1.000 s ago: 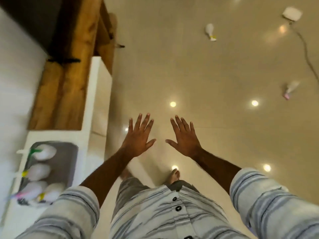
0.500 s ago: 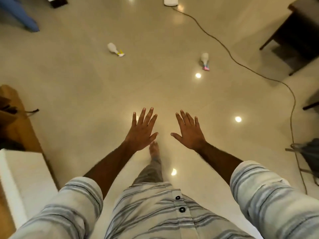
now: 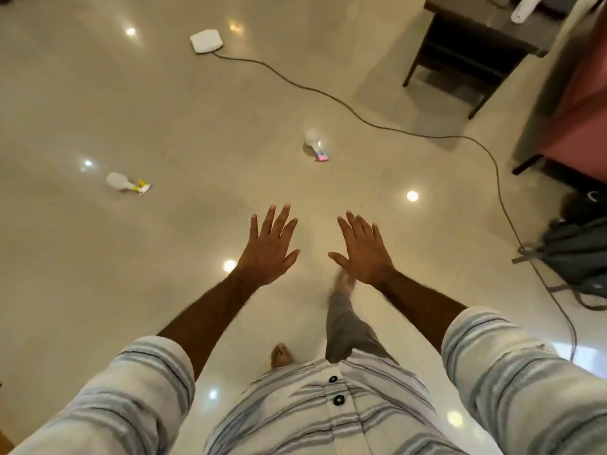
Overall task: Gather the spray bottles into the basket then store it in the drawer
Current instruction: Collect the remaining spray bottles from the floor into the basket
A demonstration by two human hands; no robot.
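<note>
Two white spray bottles lie on the glossy beige floor ahead of me. One with a pink and blue nozzle (image 3: 314, 143) is straight ahead, beyond my fingertips. Another with a yellow nozzle (image 3: 126, 183) lies further to the left. My left hand (image 3: 270, 248) and my right hand (image 3: 363, 249) are both held out flat over the floor, palms down, fingers spread, holding nothing. Neither hand touches a bottle. The basket and the drawer are out of view.
A dark cable (image 3: 387, 126) runs across the floor from a white box (image 3: 206, 41) at the back to the right side. A dark side table (image 3: 473, 54) stands back right, a pink-covered piece of furniture (image 3: 578, 93) beside it, and a grey bag (image 3: 578, 254) at right.
My view has swung right, away from the white unit with the basket of bottles. The two floor bottles now appear nearer. My hands stay open and spread.
</note>
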